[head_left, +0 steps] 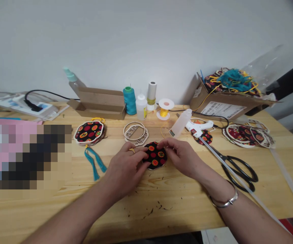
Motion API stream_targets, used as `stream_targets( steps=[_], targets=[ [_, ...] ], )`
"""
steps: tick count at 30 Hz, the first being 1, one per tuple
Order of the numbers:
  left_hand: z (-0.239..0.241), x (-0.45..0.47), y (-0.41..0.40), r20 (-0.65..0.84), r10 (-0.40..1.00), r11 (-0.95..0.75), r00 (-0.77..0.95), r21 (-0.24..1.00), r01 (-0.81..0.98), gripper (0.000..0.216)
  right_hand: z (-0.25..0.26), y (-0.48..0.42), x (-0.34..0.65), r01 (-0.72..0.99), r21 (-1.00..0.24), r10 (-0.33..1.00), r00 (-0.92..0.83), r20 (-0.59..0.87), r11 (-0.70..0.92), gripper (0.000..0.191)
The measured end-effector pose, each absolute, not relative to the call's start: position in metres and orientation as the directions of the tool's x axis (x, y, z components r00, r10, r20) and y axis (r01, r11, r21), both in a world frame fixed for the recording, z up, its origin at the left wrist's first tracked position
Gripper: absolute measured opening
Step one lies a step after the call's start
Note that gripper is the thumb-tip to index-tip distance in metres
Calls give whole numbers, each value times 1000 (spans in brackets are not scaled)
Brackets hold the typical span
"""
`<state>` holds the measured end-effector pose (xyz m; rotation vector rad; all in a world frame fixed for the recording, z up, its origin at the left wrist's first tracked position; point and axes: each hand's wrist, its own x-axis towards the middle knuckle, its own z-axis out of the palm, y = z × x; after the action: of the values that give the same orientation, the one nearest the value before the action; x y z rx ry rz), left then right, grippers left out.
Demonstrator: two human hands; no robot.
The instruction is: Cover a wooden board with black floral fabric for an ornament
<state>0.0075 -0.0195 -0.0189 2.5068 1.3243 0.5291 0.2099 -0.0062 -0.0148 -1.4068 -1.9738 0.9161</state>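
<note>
Between my hands, low over the table, is a dark fabric-covered piece with red and orange flowers and a pale rim along its lower edge. My left hand grips its left side, fingers on top and thumb near the front edge. At its upper right edge, my right hand pinches with thumb and fingertips. Just behind lie thin wooden frames, one round and one with lattice cutouts. A tilted translucent squeeze bottle stands close behind my right hand.
Right of my hands lie a white glue gun with a long glue stick and black scissors. A patterned stack with a teal tassel sits left. Behind are an open cardboard box, teal thread, yellow cord and a filled carton.
</note>
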Motion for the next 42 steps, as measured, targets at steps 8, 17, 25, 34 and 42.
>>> stream_targets(
  steps=[8, 17, 25, 34, 42],
  targets=[
    [-17, 7, -21, 223, 800, -597, 556, 389, 702, 31, -15, -7, 211, 569, -781, 943, -326, 75, 258, 25],
    [-24, 5, -18, 213, 738, -668, 640, 365, 649, 33, -16, -4, 212, 619, -732, 940, -329, 88, 285, 26],
    [-25, 5, -17, 257, 714, -699, 652, 315, 642, 26, -15, -5, 211, 628, -727, 941, -329, 76, 278, 25],
    [-23, 6, -17, 245, 719, -695, 651, 291, 658, 25, -18, -5, 211, 616, -737, 941, -327, 82, 278, 24],
    [-21, 6, -16, 237, 713, -699, 660, 311, 644, 24, -14, -5, 210, 625, -727, 946, -307, 105, 283, 24]
  ],
)
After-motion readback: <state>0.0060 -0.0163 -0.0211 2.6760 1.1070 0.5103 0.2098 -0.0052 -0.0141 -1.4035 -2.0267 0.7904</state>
